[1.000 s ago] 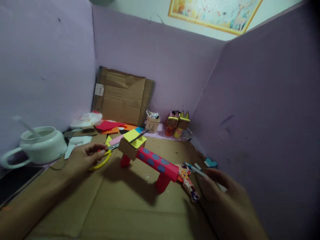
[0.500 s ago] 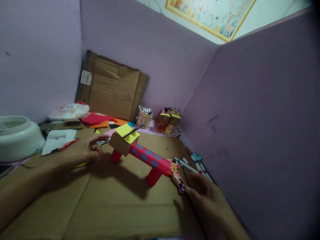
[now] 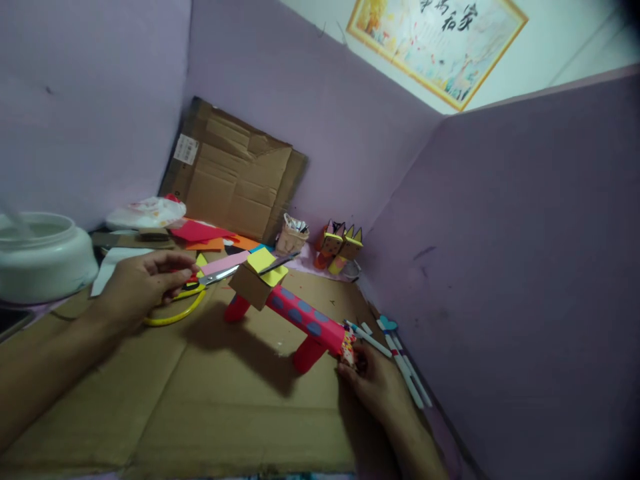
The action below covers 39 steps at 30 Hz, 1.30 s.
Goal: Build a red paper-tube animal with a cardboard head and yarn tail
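Observation:
A toy animal of red-pink paper tubes with blue spots (image 3: 303, 315) stands on the cardboard sheet. Its boxy cardboard head (image 3: 250, 285) carries yellow paper and a dark strip lying across it. My right hand (image 3: 373, 380) pinches a colourful patterned piece (image 3: 349, 347) at the tube's right end, hiding part of it. Away from the toy, my left hand (image 3: 150, 280) hovers with its fingers loosely bent, not gripping anything that I can see. Close beside it, partly behind the fingers, lie scissors with yellow handles (image 3: 185, 312).
Several markers (image 3: 407, 370) lie along the right edge. At the back stand a small paper bag (image 3: 293, 235) and paper figures (image 3: 343, 245). A white pot (image 3: 47, 267) is at far left. Red paper (image 3: 200, 231) and a leaning cardboard panel (image 3: 235, 173) are behind.
My right hand has moved left and closed on the patterned piece. My left hand has drawn back from the head, uncovering more of the scissors. The view has shifted slightly.

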Available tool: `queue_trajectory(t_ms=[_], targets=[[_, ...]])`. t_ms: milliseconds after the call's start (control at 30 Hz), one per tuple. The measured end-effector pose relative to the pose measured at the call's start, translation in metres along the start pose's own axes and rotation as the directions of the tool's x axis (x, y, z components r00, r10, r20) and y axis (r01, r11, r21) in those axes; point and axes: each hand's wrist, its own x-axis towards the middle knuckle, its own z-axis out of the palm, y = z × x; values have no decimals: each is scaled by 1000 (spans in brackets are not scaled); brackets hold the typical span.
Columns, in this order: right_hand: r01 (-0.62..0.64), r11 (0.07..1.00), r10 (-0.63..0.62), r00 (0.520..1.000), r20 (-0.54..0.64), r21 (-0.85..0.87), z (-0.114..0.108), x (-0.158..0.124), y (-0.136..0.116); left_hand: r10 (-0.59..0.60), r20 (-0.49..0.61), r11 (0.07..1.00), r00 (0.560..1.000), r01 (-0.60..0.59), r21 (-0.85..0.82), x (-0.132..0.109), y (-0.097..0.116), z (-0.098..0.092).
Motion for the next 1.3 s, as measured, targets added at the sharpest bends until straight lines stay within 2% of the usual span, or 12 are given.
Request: queue_trajectory(t_ms=[100,233,433,533,667,733,800,900,1067,1133,1200,1300], targets=[[-8,1000,8,1000,-23,-3,11,8,2,-29,14,1000,999,29,-11,0,-4,-2],[-53,949,108,981,-160,312,11,9,20,-11,-24,1000,1000,11,-18,-1,-1,-1],[-84,631,331,928,-169,771,-39,-28,11,126,-170,991,977,-131,-17,-36,22,11],[-36,351,134,991,-12,936,-61,-45,-28,162,80,986,984,-157,-59,-74,35,28],[-214,169,-223,943,249,962,-50,-46,-99,207,556,962,805,-66,-264,-113,43,55],[-271,136,-337,892,302,953,-31,-41,-134,232,593,903,771,56,-426,-122,44,62],[-265,89,-411,868,278,960,-15,-36,-163,153,549,841,822,183,-508,-126,43,64],[-181,161,-460,856,236,970,-13,-33,-188,30,371,765,928,217,-606,-123,40,59],[274,632,-528,837,144,725,-57,-19,-172,52,120,738,991,43,-674,-109,45,39],[480,711,-498,860,-114,514,-73,-1,-157,79,67,745,995,-14,-667,-100,50,28],[652,727,-557,744,-369,215,-81,22,-146,95,22,759,995,-59,-649,-91,52,17],[772,632,-742,579,-340,-66,-77,55,-140,100,29,810,995,-64,-583,-77,47,5]])
